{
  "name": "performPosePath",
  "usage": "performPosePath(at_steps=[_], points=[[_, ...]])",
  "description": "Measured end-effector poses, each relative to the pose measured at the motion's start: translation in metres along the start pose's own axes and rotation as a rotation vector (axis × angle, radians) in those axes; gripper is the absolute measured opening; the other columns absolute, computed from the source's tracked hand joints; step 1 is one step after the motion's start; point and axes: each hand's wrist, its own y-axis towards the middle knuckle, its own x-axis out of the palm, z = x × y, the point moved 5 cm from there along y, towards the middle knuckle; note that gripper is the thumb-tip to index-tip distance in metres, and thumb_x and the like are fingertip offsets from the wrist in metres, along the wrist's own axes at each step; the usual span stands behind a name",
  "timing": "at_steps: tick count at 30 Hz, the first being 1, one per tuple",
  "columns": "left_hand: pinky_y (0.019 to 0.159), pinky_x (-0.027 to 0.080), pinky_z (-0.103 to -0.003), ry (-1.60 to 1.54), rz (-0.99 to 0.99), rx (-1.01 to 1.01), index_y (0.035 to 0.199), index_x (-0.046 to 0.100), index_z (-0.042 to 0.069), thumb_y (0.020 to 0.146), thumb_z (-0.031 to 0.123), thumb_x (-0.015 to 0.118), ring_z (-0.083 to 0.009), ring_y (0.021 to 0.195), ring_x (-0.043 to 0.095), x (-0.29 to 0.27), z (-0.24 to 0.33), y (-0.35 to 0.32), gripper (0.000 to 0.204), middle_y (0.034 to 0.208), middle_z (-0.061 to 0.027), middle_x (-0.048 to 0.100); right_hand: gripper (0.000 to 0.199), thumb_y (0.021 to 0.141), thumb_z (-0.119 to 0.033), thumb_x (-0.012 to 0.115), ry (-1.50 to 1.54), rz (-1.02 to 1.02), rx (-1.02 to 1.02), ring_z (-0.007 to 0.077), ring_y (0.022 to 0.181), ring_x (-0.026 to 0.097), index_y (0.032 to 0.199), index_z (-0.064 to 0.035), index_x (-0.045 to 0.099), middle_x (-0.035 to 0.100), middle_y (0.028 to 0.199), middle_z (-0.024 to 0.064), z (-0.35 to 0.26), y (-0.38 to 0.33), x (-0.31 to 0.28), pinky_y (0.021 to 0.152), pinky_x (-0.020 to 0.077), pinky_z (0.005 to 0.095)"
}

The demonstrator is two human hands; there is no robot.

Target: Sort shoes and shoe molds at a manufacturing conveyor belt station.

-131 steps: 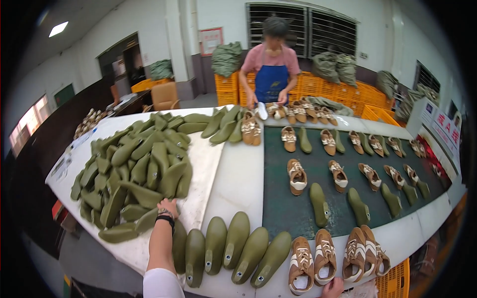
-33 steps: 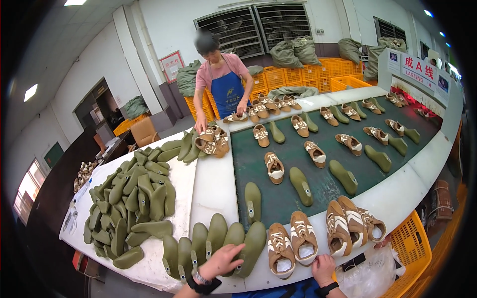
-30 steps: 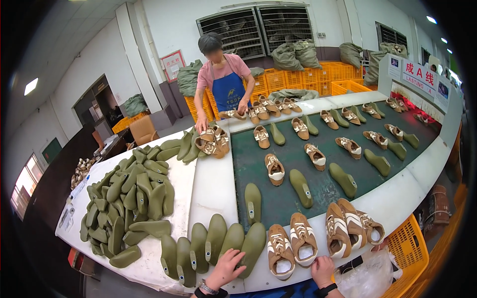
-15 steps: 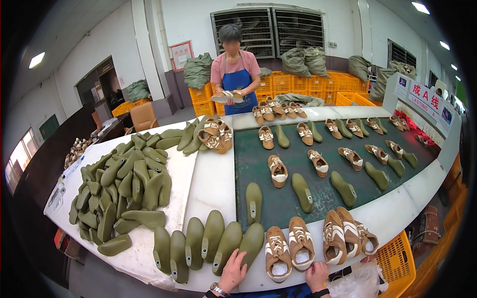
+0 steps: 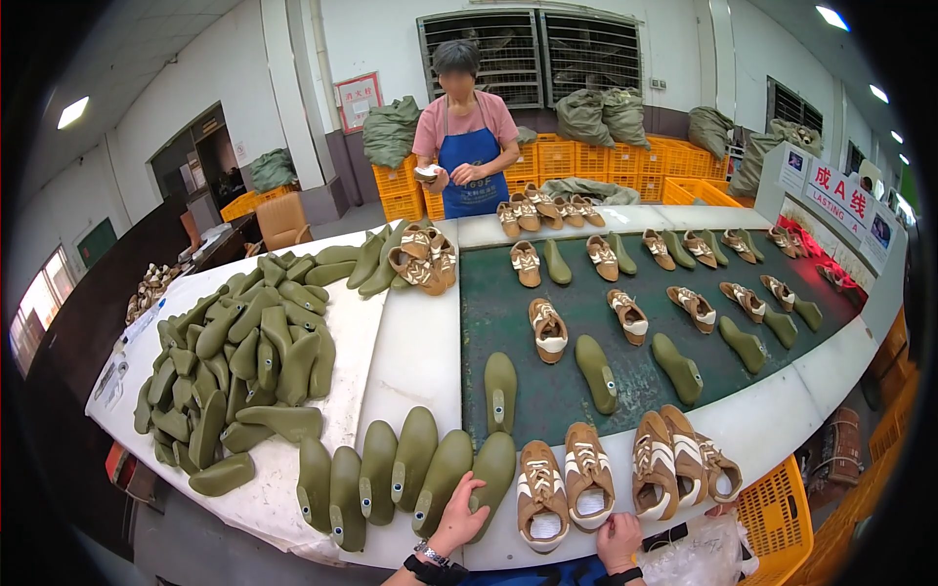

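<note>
My left hand [image 5: 459, 516] is at the near table edge, its fingers curled against the side of a green shoe last [image 5: 495, 474]. That last stands at the right end of a row of several green lasts [image 5: 413, 459]. My right hand [image 5: 618, 540] is closed at the edge, just behind the heel of a brown shoe with white stripes [image 5: 590, 474]; whatever its fingers hold is hidden. A matching brown shoe [image 5: 541, 493] stands to its left, between my hands. To the right are several more brown shoes [image 5: 655, 464], close together.
A big heap of green lasts [image 5: 244, 361] covers the white table at left. Brown shoes and lasts stand in rows on the dark green conveyor belt [image 5: 489, 322]. Opposite, a co-worker [image 5: 467, 146] in a blue apron holds a pale object. A yellow crate [image 5: 777, 513] sits at lower right.
My left hand has shifted slightly onto the rightmost last. The co-worker's pale, sole-shaped object has turned; it is now in one hand, the other hand apart. My right hand has hardly moved.
</note>
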Motion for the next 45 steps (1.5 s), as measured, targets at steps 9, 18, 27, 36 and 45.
performPosePath(at_steps=[9, 18, 27, 36, 45], points=[[0.105, 0.029, -0.034, -0.150, 0.005, -0.061, 0.130, 0.042, 0.010, 0.072, 0.011, 0.065, -0.0302, 0.133, 0.031, 0.002, -0.019, -0.003, 0.062, 0.144, -0.0203, 0.029, 0.007, 0.067, -0.005, 0.057, 0.004, -0.006, 0.018, 0.0301, 0.064, 0.050, 0.068, -0.0061, 0.050, 0.049, 0.065, 0.0083, 0.000, -0.003, 0.001, 0.059, 0.0389, 0.0403], [0.106, 0.028, -0.034, -0.124, 0.064, -0.013, 0.129, 0.044, 0.007, 0.080, 0.019, 0.064, -0.0305, 0.131, 0.034, 0.002, -0.017, -0.004, 0.054, 0.140, -0.0224, 0.034, 0.006, 0.067, -0.006, 0.057, 0.011, 0.003, 0.017, 0.0304, 0.065, 0.051, 0.067, -0.0063, 0.051, 0.050, 0.065, 0.0085, -0.002, 0.000, -0.001, 0.059, 0.0396, 0.0408], [0.107, 0.025, -0.033, -0.220, 0.069, 0.000, 0.132, 0.043, 0.004, 0.092, 0.023, 0.051, -0.0268, 0.133, 0.031, 0.002, -0.023, -0.006, 0.045, 0.140, -0.0202, 0.035, 0.006, 0.067, -0.006, 0.057, 0.021, -0.007, 0.028, 0.0309, 0.065, 0.051, 0.068, -0.0068, 0.052, 0.050, 0.065, 0.0086, -0.002, 0.000, -0.001, 0.059, 0.0400, 0.0409], [0.109, 0.020, -0.032, -0.281, -0.005, -0.033, 0.140, 0.027, -0.001, 0.093, 0.018, 0.046, -0.0258, 0.137, 0.023, 0.008, -0.037, -0.022, 0.054, 0.145, -0.0186, 0.027, 0.006, 0.068, -0.007, 0.058, 0.013, -0.025, 0.022, 0.0308, 0.066, 0.052, 0.069, -0.0072, 0.052, 0.051, 0.066, 0.0087, -0.003, 0.000, 0.000, 0.059, 0.0403, 0.0406], [0.109, 0.022, -0.034, -0.119, 0.072, 0.089, 0.138, 0.029, -0.001, 0.092, 0.015, 0.043, -0.0313, 0.135, 0.026, 0.005, -0.016, -0.031, 0.051, 0.143, -0.0234, 0.027, 0.007, 0.068, -0.004, 0.056, -0.006, -0.002, 0.034, 0.0319, 0.065, 0.050, 0.067, -0.0059, 0.049, 0.048, 0.065, 0.0107, -0.002, -0.001, 0.003, 0.058, 0.0380, 0.0420]])
